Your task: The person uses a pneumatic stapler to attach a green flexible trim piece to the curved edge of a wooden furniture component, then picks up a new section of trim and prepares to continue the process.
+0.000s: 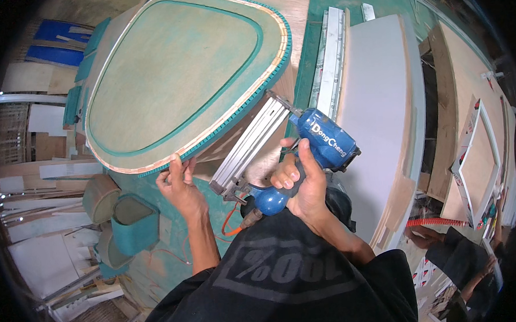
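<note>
A large rounded wooden panel (179, 66) with a green inlaid outline lies in front of me. Around its rim runs a pale strip (233, 119) edged by a notched green band (211, 141). My left hand (181, 190) pinches this rim at the near side, thumb on top and fingers curled beneath. In my right hand (308, 184) is a blue pneumatic nail gun (326, 136), gripped by its handle. Its nose touches or nearly touches the panel's right edge; the exact contact is unclear. The silver magazine (251, 144) slants down toward me, and an orange air hose (231, 224) hangs below.
To the right stand a long grey-white panel (376, 110) and wrapped white strips (329, 60). Rounded green and wood forms (135, 221) sit on the green floor at lower left. Stacked boards (45, 170) line the left. Another person (461, 256) is at lower right.
</note>
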{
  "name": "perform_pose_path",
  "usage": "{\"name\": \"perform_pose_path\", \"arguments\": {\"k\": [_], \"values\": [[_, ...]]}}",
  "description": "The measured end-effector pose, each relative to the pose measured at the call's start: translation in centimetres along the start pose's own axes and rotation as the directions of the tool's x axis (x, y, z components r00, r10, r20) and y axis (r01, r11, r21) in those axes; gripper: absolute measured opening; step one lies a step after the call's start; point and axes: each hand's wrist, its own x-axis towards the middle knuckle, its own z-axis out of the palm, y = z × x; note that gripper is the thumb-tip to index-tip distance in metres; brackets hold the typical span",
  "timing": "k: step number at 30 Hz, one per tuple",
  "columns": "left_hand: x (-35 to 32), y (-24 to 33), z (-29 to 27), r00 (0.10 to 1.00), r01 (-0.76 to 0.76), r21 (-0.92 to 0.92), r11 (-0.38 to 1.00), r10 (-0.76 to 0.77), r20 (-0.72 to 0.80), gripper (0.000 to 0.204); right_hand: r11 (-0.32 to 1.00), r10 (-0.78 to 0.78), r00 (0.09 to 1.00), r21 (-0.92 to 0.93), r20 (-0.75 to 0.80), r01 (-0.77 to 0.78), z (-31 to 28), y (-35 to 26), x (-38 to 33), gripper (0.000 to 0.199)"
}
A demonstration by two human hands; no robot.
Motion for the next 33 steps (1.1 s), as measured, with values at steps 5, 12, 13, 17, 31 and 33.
{"name": "perform_pose_path", "arguments": {"k": [5,12,13,17,31,33], "values": [[0.12,-0.15,-0.3,1.0,0.007,0.001,1.0,-0.007,0.02,0.043,0.998,-0.008,0.999,0.068,0.034,0.005,-0.31,0.33,0.0,0.038],[-0.08,-0.4,-0.21,0.999,-0.003,0.012,1.0,0.003,0.035,0.043,0.997,-0.012,0.999,0.073,0.038,0.01,-0.14,0.27,-0.27,0.039],[-0.09,-0.41,-0.15,1.0,-0.005,0.01,1.0,0.004,0.029,0.042,0.997,-0.015,0.999,0.074,0.038,0.012,-0.05,0.3,-0.23,0.039],[-0.14,-0.25,0.09,1.0,-0.01,0.003,1.0,0.01,0.021,0.04,0.996,-0.022,0.999,0.083,0.034,0.02,0.01,0.38,-0.29,0.039],[-0.33,-0.28,-0.14,1.0,-0.004,0.055,0.999,0.004,-0.008,0.045,0.996,-0.016,1.0,0.093,0.018,0.014,0.05,0.85,-0.24,0.035],[-0.37,-0.43,0.02,1.0,-0.01,0.048,0.999,0.01,-0.011,0.046,0.997,-0.017,1.0,0.076,0.012,0.016,0.15,0.9,-0.18,0.034]]}}
